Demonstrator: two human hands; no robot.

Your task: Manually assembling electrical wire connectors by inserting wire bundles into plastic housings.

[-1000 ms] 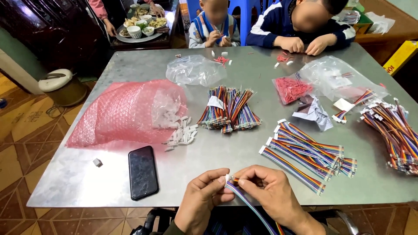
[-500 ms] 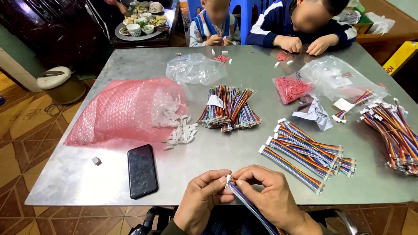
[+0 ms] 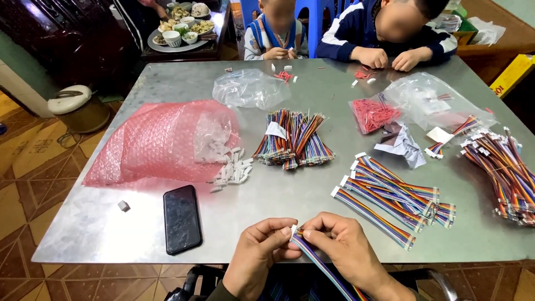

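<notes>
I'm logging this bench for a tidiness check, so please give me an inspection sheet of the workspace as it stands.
Surface: grey metal table, scuffed, mostly covered.
Job's things: rainbow ribbon cable pinched at its white end by the left hand and the right hand.
Clutter: pink bubble-wrap bag with loose white connectors spilling out; black phone, screen dark; clear bag; bag of red pieces.
Grippers: both hands closed on the cable end.
Cables: finished cables laid beside the right hand; bundled wires mid-table; another heap at the right edge.
Surroundings: two other people seated at the far edge; tiled floor; tray of dishes behind.
</notes>
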